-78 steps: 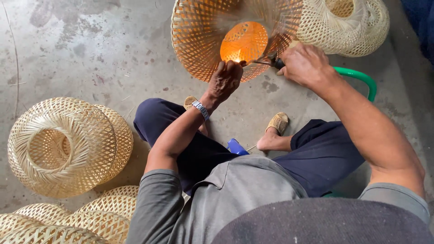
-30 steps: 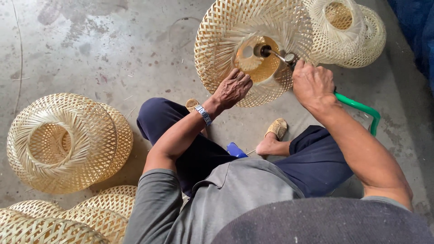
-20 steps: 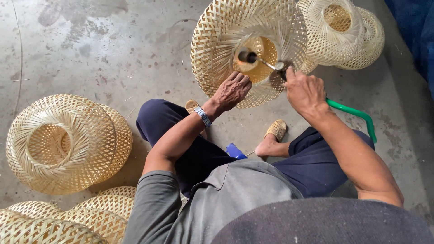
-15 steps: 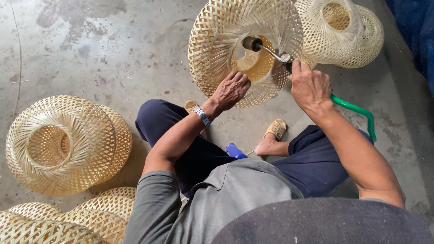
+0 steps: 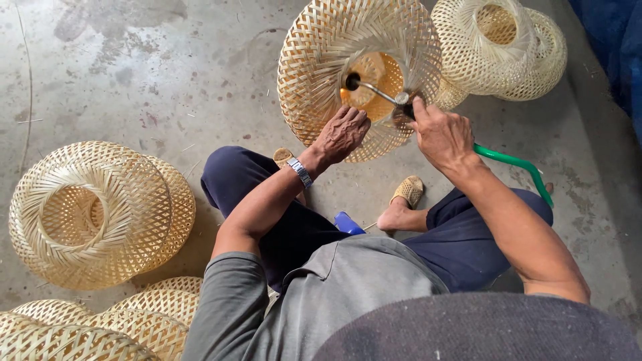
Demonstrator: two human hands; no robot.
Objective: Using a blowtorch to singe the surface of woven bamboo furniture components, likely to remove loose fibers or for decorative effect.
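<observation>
A person sits on a concrete floor (image 5: pixel 167 60), seen from above, legs apart, working on a round woven bamboo shade (image 5: pixel 321 60) held up on edge in front of the knees. The shade is an open lattice of thin pale strips with a hole at its centre, and an orange glow shows inside it.

The left hand (image 5: pixel 342 132) rests on the shade's lower rim, fingers curled over the weave and pressed against it to steady it. The right hand (image 5: pixel 441 134) is closed around the handle of a torch (image 5: pixel 374 92), a thin metal tube whose tip points into the glowing centre. A green hose (image 5: pixel 515 162) runs from under that hand across the floor to the right.

The shade looks very light and springy, stiff enough to keep its shape but likely to dent or crack if squeezed hard. Thin dry strips would probably scorch quickly. The thicker rim, where the left hand sits, seems the safest place to grip.

Another woven shade (image 5: pixel 508 47) lies just behind, touching the first. A larger one (image 5: pixel 100 214) lies well apart on the left, with a stack of more shades (image 5: pixel 134 324) at the lower left edge.
</observation>
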